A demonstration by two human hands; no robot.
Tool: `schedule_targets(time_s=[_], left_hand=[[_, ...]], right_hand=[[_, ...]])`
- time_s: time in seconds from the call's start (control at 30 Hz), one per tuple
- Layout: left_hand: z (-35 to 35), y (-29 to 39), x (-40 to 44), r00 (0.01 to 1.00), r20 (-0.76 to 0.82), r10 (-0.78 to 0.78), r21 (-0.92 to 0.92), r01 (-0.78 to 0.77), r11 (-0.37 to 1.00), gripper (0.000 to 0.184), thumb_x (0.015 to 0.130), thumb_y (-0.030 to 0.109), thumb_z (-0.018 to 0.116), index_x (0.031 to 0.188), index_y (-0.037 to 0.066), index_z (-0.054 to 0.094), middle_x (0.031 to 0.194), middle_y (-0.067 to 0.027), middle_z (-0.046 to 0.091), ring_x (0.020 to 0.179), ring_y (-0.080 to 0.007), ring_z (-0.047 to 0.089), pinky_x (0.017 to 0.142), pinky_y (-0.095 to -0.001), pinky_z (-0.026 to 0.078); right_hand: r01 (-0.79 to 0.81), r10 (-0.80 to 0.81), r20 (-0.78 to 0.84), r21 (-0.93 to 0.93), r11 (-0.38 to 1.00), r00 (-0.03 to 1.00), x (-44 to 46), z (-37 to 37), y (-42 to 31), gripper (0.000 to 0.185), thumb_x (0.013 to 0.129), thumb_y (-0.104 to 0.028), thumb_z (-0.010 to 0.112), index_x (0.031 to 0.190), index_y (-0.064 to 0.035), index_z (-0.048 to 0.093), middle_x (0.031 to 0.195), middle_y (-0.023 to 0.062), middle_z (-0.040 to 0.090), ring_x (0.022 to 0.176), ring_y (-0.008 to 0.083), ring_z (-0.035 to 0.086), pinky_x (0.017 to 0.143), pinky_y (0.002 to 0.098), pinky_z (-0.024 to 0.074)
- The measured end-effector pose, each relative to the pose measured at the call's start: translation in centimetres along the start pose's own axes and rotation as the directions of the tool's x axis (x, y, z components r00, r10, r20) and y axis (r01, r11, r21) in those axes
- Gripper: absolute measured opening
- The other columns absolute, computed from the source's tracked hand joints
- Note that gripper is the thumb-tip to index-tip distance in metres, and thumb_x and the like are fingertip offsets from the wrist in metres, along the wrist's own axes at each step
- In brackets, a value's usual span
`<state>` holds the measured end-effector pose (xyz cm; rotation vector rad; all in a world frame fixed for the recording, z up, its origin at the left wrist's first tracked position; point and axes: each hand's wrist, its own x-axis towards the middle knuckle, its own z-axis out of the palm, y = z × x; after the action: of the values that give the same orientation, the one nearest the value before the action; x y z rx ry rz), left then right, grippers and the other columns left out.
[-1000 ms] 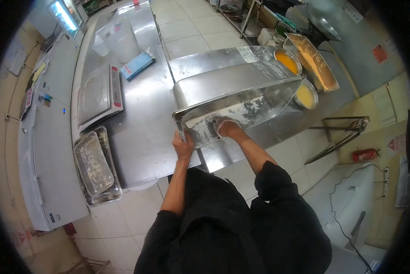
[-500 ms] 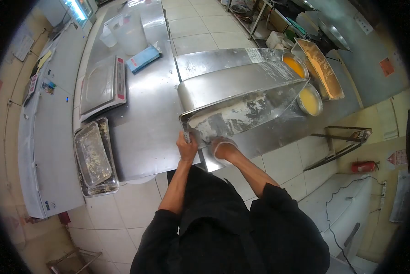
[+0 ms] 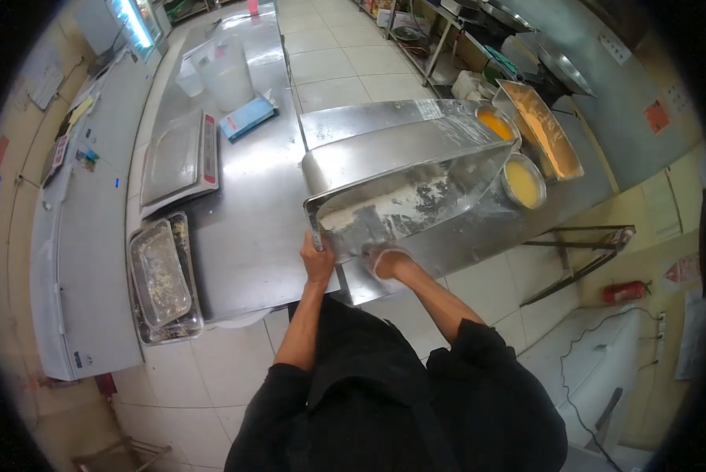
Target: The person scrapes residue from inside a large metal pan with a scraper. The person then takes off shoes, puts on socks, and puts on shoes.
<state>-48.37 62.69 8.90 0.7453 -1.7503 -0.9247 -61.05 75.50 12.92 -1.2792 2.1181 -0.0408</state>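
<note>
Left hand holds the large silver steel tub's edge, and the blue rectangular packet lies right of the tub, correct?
No: the head view shows the blue rectangular packet lying left of the large silver steel tub, whose edge the left hand holds.

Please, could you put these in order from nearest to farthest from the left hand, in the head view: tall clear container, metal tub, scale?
From the left hand:
1. Metal tub: its rim is in the grip.
2. Scale: ahead, to the left.
3. Tall clear container: farther ahead, beyond the scale.
</note>
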Motion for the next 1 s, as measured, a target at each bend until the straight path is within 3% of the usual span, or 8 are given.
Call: schedule_targets(time_s=[0.27,0.37,0.5,0.57,0.67,0.77,0.87,1.0], left_hand=[[-0.1,-0.2,-0.1,0.999,0.045,-0.018,0.040,0.017,0.999,0.007,0.084,-0.001,0.057,0.084,0.000,0.051,0.068,-0.0226,0.056,0.066,-0.0472,0.057,0.056,-0.0501,0.044],[0.3,-0.3,-0.2,0.999,0.013,0.045,-0.002,-0.045,0.999,0.008,0.083,0.000,0.058,0.084,0.001,0.051,0.068,-0.0228,0.056,0.065,-0.0471,0.057,0.056,-0.0504,0.043],[0.6,-0.2,-0.6,0.999,-0.033,0.039,0.045,-0.038,0.998,0.009,0.083,0.000,0.059,0.085,0.001,0.050,0.070,-0.0234,0.056,0.068,-0.0469,0.058,0.056,-0.0495,0.043],[0.5,-0.4,-1.1,1.000,-0.011,-0.023,0.017,0.023,1.000,0.009,0.083,0.000,0.059,0.085,0.000,0.050,0.071,-0.0234,0.056,0.068,-0.0469,0.058,0.057,-0.0493,0.044],[0.5,0.1,-0.6,0.999,-0.003,-0.050,-0.015,0.050,0.999,0.009,0.083,-0.001,0.059,0.086,0.000,0.051,0.071,-0.0230,0.057,0.068,-0.0468,0.058,0.057,-0.0490,0.044],[0.6,-0.4,-1.0,1.000,0.003,-0.019,-0.003,0.019,1.000,0.009,0.083,-0.001,0.059,0.088,0.000,0.052,0.071,-0.0222,0.057,0.067,-0.0464,0.058,0.057,-0.0487,0.045],[0.4,-0.1,-0.8,1.000,0.018,0.025,0.047,-0.026,0.999,0.010,0.082,-0.001,0.059,0.090,0.000,0.052,0.072,-0.0219,0.058,0.067,-0.0459,0.059,0.058,-0.0486,0.045],[0.3,0.2,-0.5,0.999,0.017,0.045,0.026,-0.046,0.999,0.011,0.081,-0.002,0.059,0.091,-0.001,0.052,0.073,-0.0226,0.058,0.068,-0.0462,0.059,0.058,-0.0489,0.045]], right_hand=[[-0.039,0.045,-0.042,0.120,0.992,0.998,7.0,-1.0,-3.4,0.035,0.087,-0.015,0.048,0.116,-0.0008,0.063,0.116,0.0276,0.064,0.109,0.0378,0.063,0.094,0.0448,0.0483],[0.136,-0.144,-0.088,-0.093,0.986,0.986,2.2,-7.6,-7.6,0.034,0.090,-0.022,0.050,0.111,-0.0028,0.069,0.114,0.0230,0.067,0.107,0.0356,0.065,0.090,0.0447,0.0503],[0.162,-0.189,-0.158,-0.171,0.972,0.969,6.1,1.2,0.1,0.036,0.091,-0.023,0.050,0.118,-0.0053,0.066,0.115,0.0238,0.066,0.108,0.0371,0.065,0.092,0.0446,0.0500],[-0.053,0.053,-0.012,0.004,0.999,0.999,-0.1,-1.8,-2.7,0.038,0.092,-0.022,0.049,0.123,-0.0047,0.062,0.117,0.0244,0.065,0.109,0.0380,0.064,0.094,0.0451,0.0494],[-0.111,0.112,0.029,-0.038,0.993,0.993,-2.5,-1.8,-5.2,0.038,0.092,-0.021,0.047,0.123,-0.0023,0.060,0.115,0.0249,0.066,0.106,0.0387,0.064,0.093,0.0466,0.0493],[0.046,-0.051,-0.203,-0.031,0.998,0.978,3.4,2.2,-1.6,0.038,0.085,-0.013,0.052,0.119,-0.0010,0.063,0.115,0.0262,0.065,0.105,0.0382,0.065,0.091,0.0455,0.0502],[-0.062,0.065,-0.069,0.046,0.997,0.995,6.2,-1.8,-3.2,0.039,0.081,-0.010,0.055,0.117,-0.0013,0.065,0.113,0.0257,0.066,0.103,0.0362,0.066,0.089,0.0441,0.0510],[0.143,-0.141,0.065,-0.039,0.989,0.988,4.9,-3.3,-2.4,0.039,0.087,-0.015,0.051,0.124,-0.0062,0.062,0.122,0.0240,0.063,0.115,0.0362,0.061,0.099,0.0447,0.0464]])
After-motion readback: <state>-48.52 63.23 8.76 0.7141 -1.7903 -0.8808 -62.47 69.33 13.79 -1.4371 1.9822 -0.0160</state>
